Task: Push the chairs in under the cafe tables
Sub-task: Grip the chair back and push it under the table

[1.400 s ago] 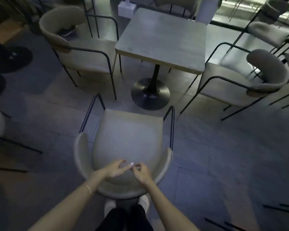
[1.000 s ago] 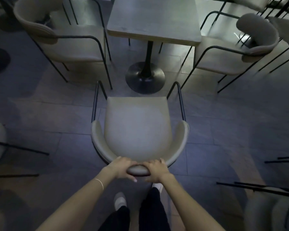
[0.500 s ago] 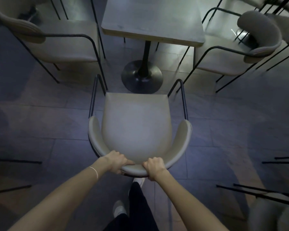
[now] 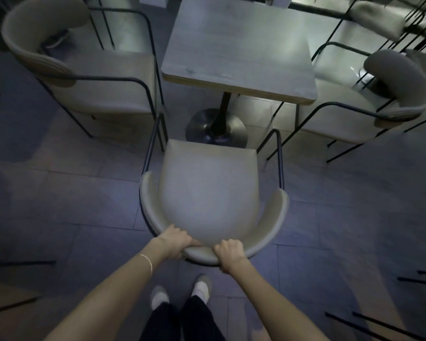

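Observation:
A beige armchair (image 4: 209, 190) with a curved backrest and black metal arms faces a square grey cafe table (image 4: 239, 52). Its seat front reaches the table's round metal base (image 4: 202, 126), short of the tabletop edge. My left hand (image 4: 175, 242) grips the top of the backrest left of centre. My right hand (image 4: 229, 251) grips the same rim right of centre. Both hands are closed on the backrest.
A matching chair (image 4: 103, 80) stands at the table's left side and another chair (image 4: 354, 114) at its right, both close to the near chair's arms. More chairs and black legs (image 4: 379, 326) sit at the right edge. My feet (image 4: 182, 291) stand behind the chair on grey floor tiles.
Both hands closed onto the backrest rim, then the chair slid forward; its seat front now reaches the table's base.

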`<act>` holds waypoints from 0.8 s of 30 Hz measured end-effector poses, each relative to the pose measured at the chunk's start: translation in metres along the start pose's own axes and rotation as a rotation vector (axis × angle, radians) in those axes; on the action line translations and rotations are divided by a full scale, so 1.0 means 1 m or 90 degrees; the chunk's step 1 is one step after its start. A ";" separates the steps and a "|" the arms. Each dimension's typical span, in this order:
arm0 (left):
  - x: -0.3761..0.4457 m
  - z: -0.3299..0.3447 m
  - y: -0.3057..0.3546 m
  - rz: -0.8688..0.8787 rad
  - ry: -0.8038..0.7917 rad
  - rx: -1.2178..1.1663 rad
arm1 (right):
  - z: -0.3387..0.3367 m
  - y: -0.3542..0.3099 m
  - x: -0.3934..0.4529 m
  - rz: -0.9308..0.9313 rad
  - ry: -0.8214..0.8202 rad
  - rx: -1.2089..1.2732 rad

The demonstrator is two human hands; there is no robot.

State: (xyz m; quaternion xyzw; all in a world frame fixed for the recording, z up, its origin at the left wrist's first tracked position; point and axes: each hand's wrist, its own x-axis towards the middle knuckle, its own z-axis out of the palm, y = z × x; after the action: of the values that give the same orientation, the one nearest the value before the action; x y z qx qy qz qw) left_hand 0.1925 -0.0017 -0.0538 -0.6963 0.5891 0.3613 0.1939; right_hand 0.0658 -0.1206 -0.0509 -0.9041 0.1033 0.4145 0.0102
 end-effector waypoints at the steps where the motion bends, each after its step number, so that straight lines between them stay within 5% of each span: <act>1: 0.008 -0.009 -0.008 0.001 0.008 -0.004 | -0.008 0.007 0.009 0.006 0.005 0.005; 24: 0.108 -0.164 -0.165 0.028 0.001 0.063 | -0.153 0.091 0.157 0.077 0.035 0.008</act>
State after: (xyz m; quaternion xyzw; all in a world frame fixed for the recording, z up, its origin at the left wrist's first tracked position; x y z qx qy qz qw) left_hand 0.4009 -0.1515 -0.0500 -0.6731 0.6216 0.3353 0.2194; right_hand 0.2625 -0.2538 -0.0625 -0.9071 0.1607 0.3889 -0.0122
